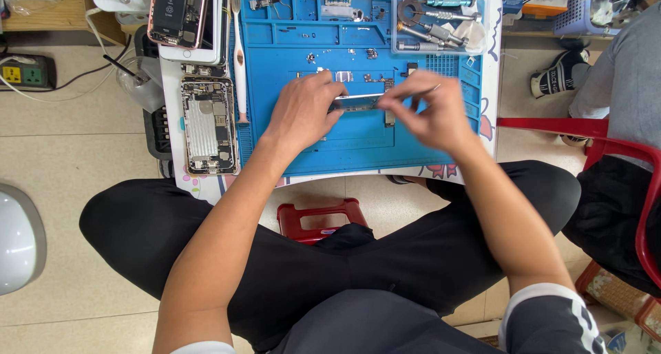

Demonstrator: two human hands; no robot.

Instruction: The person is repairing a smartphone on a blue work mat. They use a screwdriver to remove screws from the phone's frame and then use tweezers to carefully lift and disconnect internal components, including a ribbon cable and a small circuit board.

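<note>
Fingers (398, 99) of the right hand (430, 113) pinch together on thin tweezers (421, 92), whose tips point left toward a small circuit board (358, 104). Fingers of the left hand (303, 113) curl down and press on the left end of that board, holding it flat on the blue mat (358, 147). The board lies near the mat's middle, between the two hands. Small screws and metal parts (344, 75) sit just above it on the mat. A clear tray of screwdrivers (434, 20) rests at the mat's upper right corner. Left of the mat, on the white counter (172, 168), lies an opened phone body (208, 125), with another phone (179, 13) above it. A red stool (320, 220) shows below the counter's edge.
</note>
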